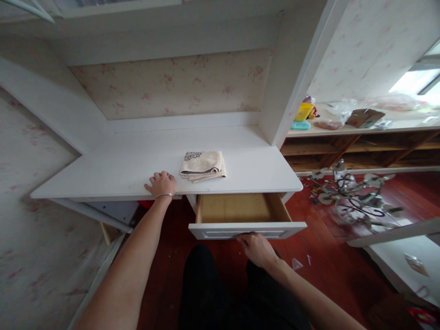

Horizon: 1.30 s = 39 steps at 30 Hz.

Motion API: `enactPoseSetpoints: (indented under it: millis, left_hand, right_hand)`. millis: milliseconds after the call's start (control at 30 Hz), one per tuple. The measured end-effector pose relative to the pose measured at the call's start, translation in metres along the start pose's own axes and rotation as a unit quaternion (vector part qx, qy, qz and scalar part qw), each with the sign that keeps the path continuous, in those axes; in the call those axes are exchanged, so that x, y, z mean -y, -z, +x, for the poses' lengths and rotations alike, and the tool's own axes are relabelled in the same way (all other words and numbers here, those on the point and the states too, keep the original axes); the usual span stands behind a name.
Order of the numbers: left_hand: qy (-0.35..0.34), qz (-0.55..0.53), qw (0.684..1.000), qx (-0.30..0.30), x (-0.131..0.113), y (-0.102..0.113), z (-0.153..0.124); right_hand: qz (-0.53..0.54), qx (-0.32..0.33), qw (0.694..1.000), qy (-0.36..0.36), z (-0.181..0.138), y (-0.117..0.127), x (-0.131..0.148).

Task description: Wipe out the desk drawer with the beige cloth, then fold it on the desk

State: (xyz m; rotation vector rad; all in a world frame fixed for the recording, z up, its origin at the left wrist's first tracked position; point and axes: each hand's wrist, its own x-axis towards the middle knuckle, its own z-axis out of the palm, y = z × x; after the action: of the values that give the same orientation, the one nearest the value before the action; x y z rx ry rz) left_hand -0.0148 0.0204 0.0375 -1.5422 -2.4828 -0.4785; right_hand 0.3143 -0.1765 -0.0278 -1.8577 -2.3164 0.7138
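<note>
Bracing open-palmed on the desktop (103,174) by the folded towel (202,166), the left hand (161,183) steadies while the right hand (256,247) clasps the drawer front (220,230).

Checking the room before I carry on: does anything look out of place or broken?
Yes. A chandelier-like light fixture lies on the red floor right of the desk, small bits scattered about it. The folded towel on the desk lies tidy; the open drawer looks empty.
</note>
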Motion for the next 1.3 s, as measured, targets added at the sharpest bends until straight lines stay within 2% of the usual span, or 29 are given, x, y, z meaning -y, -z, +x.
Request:
enactPoseSetpoints:
  millis: [67,167,233,300,367,400,600,767,867,1033,1200,1300]
  left_hand:
    - [-0.056,0.000,0.998,-0.029,-0.001,0.005,-0.005]
    - [-0.195,-0.015,0.980,-0.038,-0.009,0.017,-0.013]
    - [-0.311,-0.037,0.950,-0.020,-0.022,0.026,-0.018]
    - [-0.425,-0.055,0.903,0.005,-0.039,0.033,-0.022]
    - [-0.497,-0.048,0.866,0.023,-0.056,0.036,-0.023]
    - [-0.509,-0.035,0.860,0.033,-0.063,0.036,-0.021]
    - [-0.467,0.024,0.871,0.148,-0.081,0.024,0.002]
    - [-0.453,0.005,0.871,0.192,-0.085,0.013,0.010]
    - [-0.455,0.014,0.871,0.187,-0.089,0.011,0.008]
    - [-0.441,0.083,0.882,0.145,-0.101,0.014,-0.002]
    - [-0.414,0.099,0.898,0.111,-0.113,0.024,-0.020]
    - [-0.433,0.091,0.893,0.081,-0.110,0.035,-0.037]
  right_hand:
    - [0.019,0.010,1.000,0.016,-0.025,-0.004,0.002]
    - [0.045,0.023,0.998,0.023,-0.055,-0.010,0.006]
    - [0.058,0.032,0.998,0.016,-0.070,-0.015,0.009]
    - [0.068,0.038,0.997,0.010,-0.082,-0.019,0.012]
    - [0.071,0.041,0.997,0.004,-0.093,-0.023,0.014]
    - [0.070,0.041,0.997,0.003,-0.097,-0.024,0.015]
    - [0.085,0.043,0.995,0.038,-0.125,-0.038,0.010]
    - [0.077,0.068,0.994,0.043,-0.143,-0.059,0.005]
    - [0.062,0.075,0.995,0.031,-0.149,-0.068,0.004]
    - [0.049,0.071,0.995,0.040,-0.151,-0.071,0.002]
    - [0.035,0.064,0.997,0.035,-0.152,-0.073,0.002]
    - [0.027,0.054,0.998,0.032,-0.152,-0.081,0.000]
